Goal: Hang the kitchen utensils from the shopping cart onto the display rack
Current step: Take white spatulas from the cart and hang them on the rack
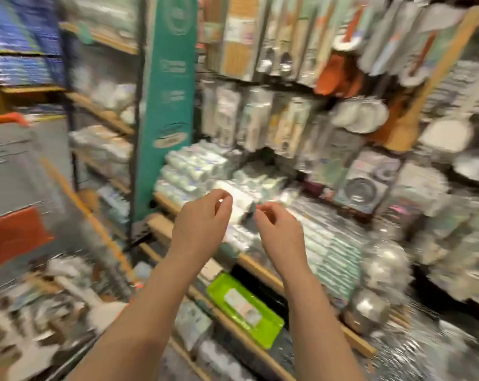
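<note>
Frame v. blurred. We see both hands up in front of the display rack (301, 86): left hand (202, 226) and right hand (279, 235) w/ fingers curled, tips pinched, nothing visible in either. Shopping cart (18, 160) at left, utensils (68, 295) piled inside. Green tray (245, 307) on shelf edge below the arms. Open gap btwn hands.

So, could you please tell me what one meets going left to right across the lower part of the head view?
Shopping cart → left hand → right hand → steel bowls.
</note>
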The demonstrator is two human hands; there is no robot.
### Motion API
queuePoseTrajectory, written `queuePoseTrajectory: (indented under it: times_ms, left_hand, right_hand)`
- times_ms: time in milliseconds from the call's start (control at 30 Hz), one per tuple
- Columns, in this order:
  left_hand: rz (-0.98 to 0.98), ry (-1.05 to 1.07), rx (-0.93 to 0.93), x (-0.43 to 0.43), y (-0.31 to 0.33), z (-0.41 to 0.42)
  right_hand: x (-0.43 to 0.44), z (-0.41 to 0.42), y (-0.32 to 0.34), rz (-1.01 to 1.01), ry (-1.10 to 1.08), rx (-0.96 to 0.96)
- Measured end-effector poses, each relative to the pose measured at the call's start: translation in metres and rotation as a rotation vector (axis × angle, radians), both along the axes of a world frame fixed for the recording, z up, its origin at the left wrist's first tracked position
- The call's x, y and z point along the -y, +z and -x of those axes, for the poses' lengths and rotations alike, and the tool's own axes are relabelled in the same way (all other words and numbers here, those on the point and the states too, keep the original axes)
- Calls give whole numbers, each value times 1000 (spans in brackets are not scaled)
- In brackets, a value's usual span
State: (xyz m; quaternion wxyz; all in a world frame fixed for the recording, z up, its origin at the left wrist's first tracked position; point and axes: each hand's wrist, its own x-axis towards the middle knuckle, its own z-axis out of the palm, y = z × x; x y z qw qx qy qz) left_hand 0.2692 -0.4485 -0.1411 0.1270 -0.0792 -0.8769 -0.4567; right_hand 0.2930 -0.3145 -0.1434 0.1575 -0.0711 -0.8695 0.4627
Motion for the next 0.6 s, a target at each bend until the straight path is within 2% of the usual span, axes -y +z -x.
queuePoseTrajectory:
  times_ms: [167,367,467,600]
  left_hand:
    - [63,297,39,153,-52,10]
    - [88,580,316,326,-138,21]
    - [53,720,429,379,-179,26]
    - [72,726,662,398,-249,34]
  right_hand:
    - [148,49,-43,-58,280,101]
    - [314,104,-124,-181,545,331]
    - [371,121,-175,-237,632,464]
    - [403,132,-248,-266,656,669]
